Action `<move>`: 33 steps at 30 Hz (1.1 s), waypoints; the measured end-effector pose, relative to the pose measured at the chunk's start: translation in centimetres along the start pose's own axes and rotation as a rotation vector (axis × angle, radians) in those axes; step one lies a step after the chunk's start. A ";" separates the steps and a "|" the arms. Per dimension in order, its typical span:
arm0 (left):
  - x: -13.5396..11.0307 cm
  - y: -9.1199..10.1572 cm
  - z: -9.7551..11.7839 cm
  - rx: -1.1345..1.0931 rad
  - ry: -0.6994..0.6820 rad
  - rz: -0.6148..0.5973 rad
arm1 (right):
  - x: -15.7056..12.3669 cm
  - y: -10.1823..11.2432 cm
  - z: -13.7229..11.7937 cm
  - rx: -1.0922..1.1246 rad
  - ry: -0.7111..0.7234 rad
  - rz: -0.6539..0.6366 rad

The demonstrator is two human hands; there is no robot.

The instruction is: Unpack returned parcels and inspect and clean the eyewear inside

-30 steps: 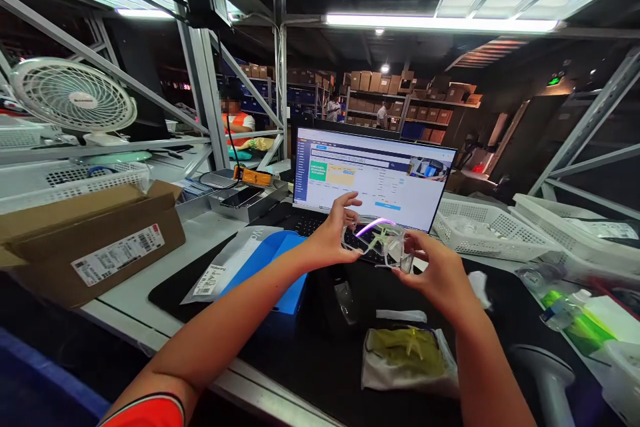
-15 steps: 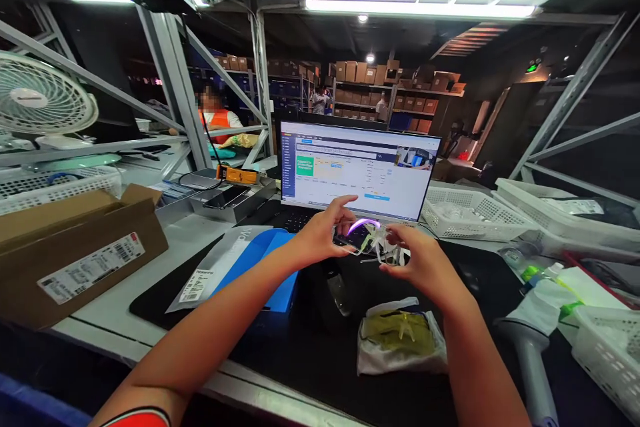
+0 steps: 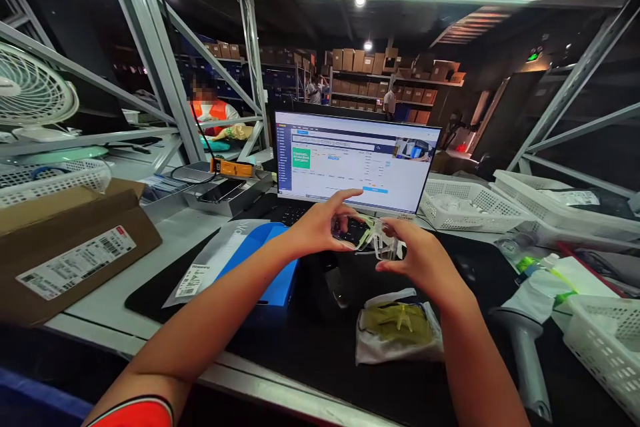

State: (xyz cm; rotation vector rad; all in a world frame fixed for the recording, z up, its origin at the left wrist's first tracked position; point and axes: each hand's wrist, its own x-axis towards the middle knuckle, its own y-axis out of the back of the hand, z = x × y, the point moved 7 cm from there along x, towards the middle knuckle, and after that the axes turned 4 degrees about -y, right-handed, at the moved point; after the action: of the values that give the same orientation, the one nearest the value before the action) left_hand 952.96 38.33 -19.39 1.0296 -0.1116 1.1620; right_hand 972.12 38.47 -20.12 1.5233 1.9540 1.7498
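Both my hands hold a pair of clear safety glasses (image 3: 373,240) above the black desk mat (image 3: 320,347), just in front of the open laptop (image 3: 350,163). My left hand (image 3: 320,227) grips the glasses' left side, index finger raised. My right hand (image 3: 417,260) pinches the right side. A bagged pair of yellow glasses (image 3: 397,330) lies on the mat below my hands.
A blue box (image 3: 260,267) and a labelled white pouch (image 3: 210,263) lie at left, beside a cardboard box (image 3: 65,247). White baskets (image 3: 470,207) stand at right, with a grey scanner (image 3: 525,353) and a spray bottle (image 3: 540,273). A person in an orange vest (image 3: 213,110) sits behind the rack.
The view has shifted right and down a little. My hands have turned the glasses slightly; the purple glint on the lens is gone.
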 end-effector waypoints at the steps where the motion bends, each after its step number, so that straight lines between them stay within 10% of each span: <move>1: 0.0 0.1 0.0 0.008 0.002 -0.005 | 0.0 -0.1 0.1 0.001 0.001 -0.001; 33: -0.6 -1.8 1.2 0.032 0.031 -0.135 | -0.1 -1.0 -0.3 0.256 -0.033 -0.125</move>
State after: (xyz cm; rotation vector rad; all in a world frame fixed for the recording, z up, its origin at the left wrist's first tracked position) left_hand 954.63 37.03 -20.20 1.0310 0.0009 1.0596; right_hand 971.45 38.34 -20.86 1.4511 2.2738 1.4633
